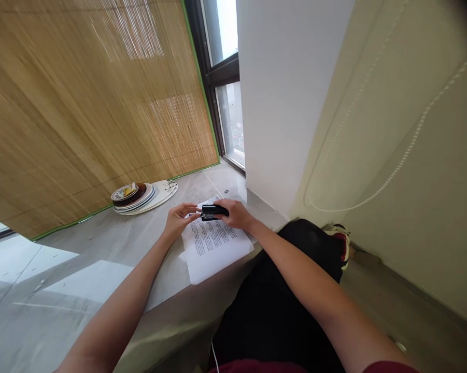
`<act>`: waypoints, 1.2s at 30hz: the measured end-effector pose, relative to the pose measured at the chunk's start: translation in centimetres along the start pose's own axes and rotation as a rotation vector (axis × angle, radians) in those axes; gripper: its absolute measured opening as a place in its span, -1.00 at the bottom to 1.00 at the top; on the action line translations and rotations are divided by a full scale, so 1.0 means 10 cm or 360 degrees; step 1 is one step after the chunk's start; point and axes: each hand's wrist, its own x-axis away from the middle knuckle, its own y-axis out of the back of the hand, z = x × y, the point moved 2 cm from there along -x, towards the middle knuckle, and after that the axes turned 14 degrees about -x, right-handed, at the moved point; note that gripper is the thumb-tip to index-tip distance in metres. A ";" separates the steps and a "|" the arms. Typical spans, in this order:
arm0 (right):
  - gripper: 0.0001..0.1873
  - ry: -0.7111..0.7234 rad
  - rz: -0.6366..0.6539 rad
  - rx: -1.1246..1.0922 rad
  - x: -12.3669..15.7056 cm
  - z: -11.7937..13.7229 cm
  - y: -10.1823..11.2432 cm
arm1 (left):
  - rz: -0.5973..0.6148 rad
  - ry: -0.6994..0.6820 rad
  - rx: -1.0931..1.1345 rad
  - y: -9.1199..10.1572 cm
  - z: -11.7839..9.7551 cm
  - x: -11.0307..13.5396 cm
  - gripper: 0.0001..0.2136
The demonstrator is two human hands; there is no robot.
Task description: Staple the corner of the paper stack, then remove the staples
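A black stapler (214,211) lies across the top part of a printed sheet of paper (213,256), its nose pointing left. My right hand (236,213) is wrapped round the stapler's rear end. From the other side, my left hand (181,218) brings bent fingers and thumb together at the nose and appears to grip it there. Whether anything small sits between those fingertips is too fine to make out. The paper rests on a grey stone sill, and its near edge reaches the sill's front edge.
A stack of plates (134,199) stands on an oval platter (167,190) beneath a bamboo blind (101,103). Small dark bits (226,191) lie beyond the paper. A white wall column (283,93) rises at the right, with a beaded chain (408,145) hanging past it.
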 end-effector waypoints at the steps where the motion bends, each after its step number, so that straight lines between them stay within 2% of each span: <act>1: -0.58 0.0013 0.0021 0.0005 0.00 0.01 -0.01 | -0.0005 -0.0007 -0.0004 0.00 0.01 0.00 -0.56; 6: -0.58 0.0055 0.0050 0.0025 0.01 0.02 0.00 | -0.0005 -0.0093 -0.0112 -0.03 0.06 -0.01 -0.63; 12: -0.60 0.0113 0.0026 -0.0021 0.01 0.02 0.02 | -0.0060 -0.0158 -0.0162 -0.03 -0.01 0.00 -0.68; 20: -0.67 0.0256 0.0083 0.0236 0.03 0.07 0.02 | -0.0064 -0.0175 -0.0261 -0.05 0.05 0.01 -0.69; 31: -0.66 0.0211 0.0100 0.0256 0.05 0.06 0.04 | -0.0072 -0.0263 -0.0404 -0.04 0.14 -0.01 -0.75; 36: -0.66 0.0245 0.0117 0.0310 0.06 0.05 0.04 | -0.0067 -0.0266 -0.0327 -0.05 0.08 -0.01 -0.77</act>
